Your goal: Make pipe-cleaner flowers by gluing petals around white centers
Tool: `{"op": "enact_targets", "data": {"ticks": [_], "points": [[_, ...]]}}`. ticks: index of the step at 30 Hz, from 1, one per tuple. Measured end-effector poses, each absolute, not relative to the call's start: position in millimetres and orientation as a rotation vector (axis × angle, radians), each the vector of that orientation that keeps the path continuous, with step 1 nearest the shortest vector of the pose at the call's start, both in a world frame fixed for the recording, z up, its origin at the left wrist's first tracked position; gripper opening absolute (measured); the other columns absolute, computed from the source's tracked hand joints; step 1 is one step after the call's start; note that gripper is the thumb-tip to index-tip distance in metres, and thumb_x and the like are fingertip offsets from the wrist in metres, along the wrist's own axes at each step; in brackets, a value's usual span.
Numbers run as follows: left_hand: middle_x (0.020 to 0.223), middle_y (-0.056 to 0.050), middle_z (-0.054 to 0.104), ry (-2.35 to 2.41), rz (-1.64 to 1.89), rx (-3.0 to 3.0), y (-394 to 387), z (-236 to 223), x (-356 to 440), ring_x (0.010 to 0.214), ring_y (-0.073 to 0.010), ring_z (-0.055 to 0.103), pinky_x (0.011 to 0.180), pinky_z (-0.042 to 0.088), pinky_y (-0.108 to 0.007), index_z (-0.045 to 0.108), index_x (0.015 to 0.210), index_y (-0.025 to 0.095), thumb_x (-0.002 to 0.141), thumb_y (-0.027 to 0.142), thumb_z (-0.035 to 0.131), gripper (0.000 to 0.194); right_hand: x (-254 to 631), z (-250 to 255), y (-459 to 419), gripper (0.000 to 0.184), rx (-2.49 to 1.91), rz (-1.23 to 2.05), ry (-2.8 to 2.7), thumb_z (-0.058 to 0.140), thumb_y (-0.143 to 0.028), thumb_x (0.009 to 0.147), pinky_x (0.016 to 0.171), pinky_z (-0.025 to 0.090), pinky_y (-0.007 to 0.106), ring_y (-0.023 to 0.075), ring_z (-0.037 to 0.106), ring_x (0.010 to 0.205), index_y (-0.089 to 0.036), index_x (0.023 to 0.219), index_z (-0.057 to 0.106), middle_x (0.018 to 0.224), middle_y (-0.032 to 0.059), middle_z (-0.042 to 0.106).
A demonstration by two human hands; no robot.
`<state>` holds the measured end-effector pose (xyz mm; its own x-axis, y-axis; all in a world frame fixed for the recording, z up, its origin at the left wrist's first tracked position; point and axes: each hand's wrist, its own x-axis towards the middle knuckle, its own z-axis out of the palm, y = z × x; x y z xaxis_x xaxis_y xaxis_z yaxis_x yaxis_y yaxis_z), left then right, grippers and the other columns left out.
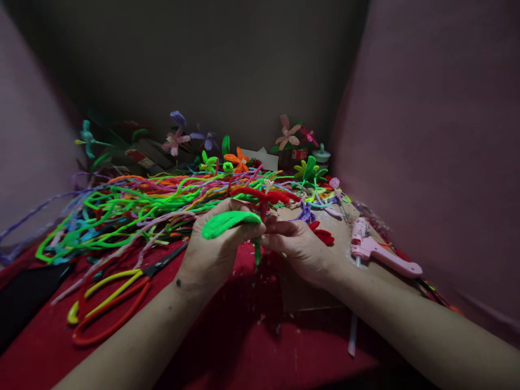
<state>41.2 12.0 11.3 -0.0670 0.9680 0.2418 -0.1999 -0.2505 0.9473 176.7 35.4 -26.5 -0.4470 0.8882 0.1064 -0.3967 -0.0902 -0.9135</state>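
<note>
Between my two hands is a pipe-cleaner flower with fuzzy red petals and pale stamens at its top. A bright green leaf sticks out from it to the left, across my left hand. That hand is closed, with thumb and fingers pinching the flower's green stem, which hangs below the fingertips. From the other side my right hand meets it, thumb and fingertips pressed together at the same stem. My fingers hide the exact joint of leaf and stem.
Loose coloured pipe cleaners spread over the red cloth at left and centre. Scissors with yellow and red handles lie left. A pink glue gun rests on cardboard at right. Finished flowers stand behind.
</note>
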Motion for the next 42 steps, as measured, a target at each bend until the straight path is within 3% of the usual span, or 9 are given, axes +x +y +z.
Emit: {"op": "enact_targets", "data": {"ticks": [5,9,13,19,22,25,29,35,42], "points": [[0.063,0.003,0.058,0.943,1.507,1.202,15.0,7.9,41.8,0.062,-0.0107,0.053,0.062,0.047,-0.023,0.062,0.056,0.018,0.057,0.019,0.077,0.015,176.1,-29.3,36.6,0.016,-0.571,1.745,-1.207,0.078,-0.023,0.059,0.071,0.041,0.025,0.0099,0.055,0.068,-0.023,0.074,0.073,0.066,-0.0045,0.064],[0.07,0.002,0.063,0.881,1.426,1.169,21.9,4.4,34.1,0.064,-0.0103,0.056,0.064,0.046,-0.022,0.066,0.072,0.018,0.058,0.016,0.076,0.017,175.8,-29.7,37.7,0.013,-0.601,1.719,-1.184,0.078,-0.021,0.06,0.073,0.041,0.024,0.0098,0.055,0.07,-0.024,0.071,0.072,0.069,-0.0048,0.066],[0.074,0.001,0.063,0.972,1.398,1.216,27.7,2.6,26.3,0.066,-0.0099,0.057,0.063,0.044,-0.021,0.063,0.082,0.018,0.068,0.027,0.072,0.019,176.8,-29.0,41.4,0.014,-0.594,1.64,-1.144,0.078,-0.021,0.058,0.073,0.042,0.025,0.0103,0.055,0.069,-0.024,0.07,0.072,0.07,-0.0047,0.066],[0.077,-0.002,0.065,1.295,1.257,1.74,22.4,-12.4,36.4,0.069,-0.0154,0.061,0.062,0.047,-0.026,0.055,0.091,0.016,0.072,0.037,0.066,0.03,178.2,-31.9,47.3,0.012,-0.632,1.476,-1.038,0.078,-0.024,0.058,0.07,0.042,0.026,0.0115,0.054,0.068,-0.021,0.066,0.069,0.067,-0.0041,0.062],[0.082,-0.009,0.068,1.576,1.207,2.274,18.3,-25.3,42.3,0.071,-0.02,0.064,0.063,0.046,-0.03,0.054,0.103,0.012,0.082,0.032,0.056,0.029,177.5,-33.2,45.7,0.013,-0.642,1.444,-1.017,0.078,-0.025,0.059,0.072,0.041,0.027,0.0124,0.054,0.071,-0.019,0.066,0.068,0.071,-0.003,0.062],[0.067,-0.008,0.065,1.757,1.105,2.793,15.0,-31.2,42.8,0.058,-0.0203,0.061,0.051,0.039,-0.029,0.057,0.094,0.009,0.086,0.029,0.048,0.023,176.1,-33.1,42.9,0.01,-0.63,1.441,-1.012,0.076,-0.024,0.061,0.074,0.041,0.028,0.0122,0.053,0.071,-0.02,0.066,0.069,0.07,-0.0032,0.061],[0.052,-0.002,0.055,1.769,1.039,3.093,12.7,-29.2,40.0,0.047,-0.0166,0.052,0.047,0.029,-0.029,0.057,0.072,0.016,0.088,0.024,0.044,0.022,174.7,-31.1,41.5,0.005,-0.624,1.387,-1.059,0.074,-0.023,0.064,0.08,0.041,0.03,0.0128,0.054,0.072,-0.022,0.063,0.069,0.068,-0.0034,0.062],[0.055,0.004,0.044,1.568,1.235,2.552,17.9,-29.1,38.5,0.049,-0.0099,0.04,0.05,0.03,-0.024,0.054,0.071,0.017,0.088,0.021,0.044,0.02,175.5,-29.1,41.1,0.006,-0.641,1.333,-1.237,0.067,-0.025,0.073,0.085,0.041,0.034,0.0158,0.058,0.08,-0.024,0.075,0.072,0.077,-0.0008,0.066],[0.054,0.006,0.038,1.249,1.253,1.743,15.6,-16.7,43.8,0.051,-0.0078,0.033,0.049,0.029,-0.02,0.051,0.065,0.018,0.085,0.024,0.05,0.021,176.4,-32.0,40.8,0.004,-0.7,1.364,-1.12,0.07,-0.024,0.068,0.071,0.043,0.03,0.0147,0.057,0.072,-0.023,0.072,0.069,0.072,-0.0026,0.064]]}}
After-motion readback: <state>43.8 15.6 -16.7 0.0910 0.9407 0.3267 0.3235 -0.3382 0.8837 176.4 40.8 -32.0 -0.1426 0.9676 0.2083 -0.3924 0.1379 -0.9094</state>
